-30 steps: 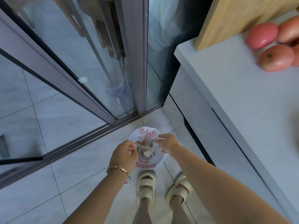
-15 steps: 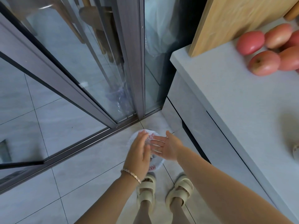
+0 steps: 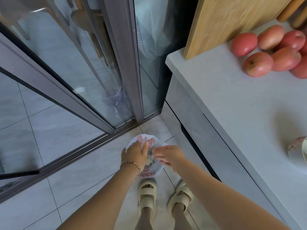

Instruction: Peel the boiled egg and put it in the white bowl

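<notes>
Both hands hover low over a small bin lined with a white, red-printed bag [image 3: 144, 137] on the floor. My left hand [image 3: 134, 155] is flat, its fingers straight and pointing up-right. My right hand [image 3: 169, 155] is motion-blurred, fingers stretched toward the left hand. Neither holds anything I can see. Between them, pale eggshell bits [image 3: 150, 158] lie inside the bag. No egg is in view. A pale rounded dish [image 3: 296, 151], cut by the right edge, stands on the counter; I cannot tell if it is the white bowl.
A grey counter [image 3: 232, 105] runs along the right, with several red apples [image 3: 259, 63] and a leaning wooden board [image 3: 224, 22] at its far end. Glass sliding doors [image 3: 83, 63] stand ahead. My sandalled feet [image 3: 147, 191] are just behind the bin on the tiled floor.
A second ago both hands pinched shell bits over the bin. They then came palm to palm, and now lie flat and slightly apart. The view has swung right, showing more counter.
</notes>
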Tool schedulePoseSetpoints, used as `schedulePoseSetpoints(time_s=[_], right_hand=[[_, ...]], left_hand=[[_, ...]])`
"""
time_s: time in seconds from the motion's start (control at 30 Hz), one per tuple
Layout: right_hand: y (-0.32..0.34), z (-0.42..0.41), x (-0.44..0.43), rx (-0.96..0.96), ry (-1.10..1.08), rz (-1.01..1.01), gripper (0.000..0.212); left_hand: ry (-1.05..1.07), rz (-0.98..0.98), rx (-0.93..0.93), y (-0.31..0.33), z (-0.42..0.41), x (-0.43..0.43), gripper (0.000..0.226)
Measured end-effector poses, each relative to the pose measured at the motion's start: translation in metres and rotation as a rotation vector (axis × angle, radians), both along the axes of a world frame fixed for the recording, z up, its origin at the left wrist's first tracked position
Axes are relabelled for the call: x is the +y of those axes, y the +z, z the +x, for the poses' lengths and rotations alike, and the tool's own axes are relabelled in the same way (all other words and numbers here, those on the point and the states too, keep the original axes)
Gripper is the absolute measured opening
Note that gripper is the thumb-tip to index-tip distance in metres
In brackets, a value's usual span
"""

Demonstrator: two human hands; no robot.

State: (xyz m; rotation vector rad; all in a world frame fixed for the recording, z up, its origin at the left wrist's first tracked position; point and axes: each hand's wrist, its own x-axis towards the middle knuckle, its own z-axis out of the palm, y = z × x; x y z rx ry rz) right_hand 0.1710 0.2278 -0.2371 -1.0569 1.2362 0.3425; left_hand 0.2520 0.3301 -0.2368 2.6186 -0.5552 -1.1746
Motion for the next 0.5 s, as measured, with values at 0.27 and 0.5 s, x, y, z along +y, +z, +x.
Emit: schedulePoseSetpoints(time_s=[0.27, 0.5], right_hand=[[-0.008, 0.011, 0.003, 0.151, 1.104, -0.344, 0.054], [-0.001, 0.012, 0.006, 0.187, 1.265, -0.461, 0.070]], left_hand=[[-0.158, 0.051, 0.107, 0.018, 0.009, 0.001, 0.025], [-0.206, 0.100, 0.035, 0.026, 0.010, 0.001, 0.027]])
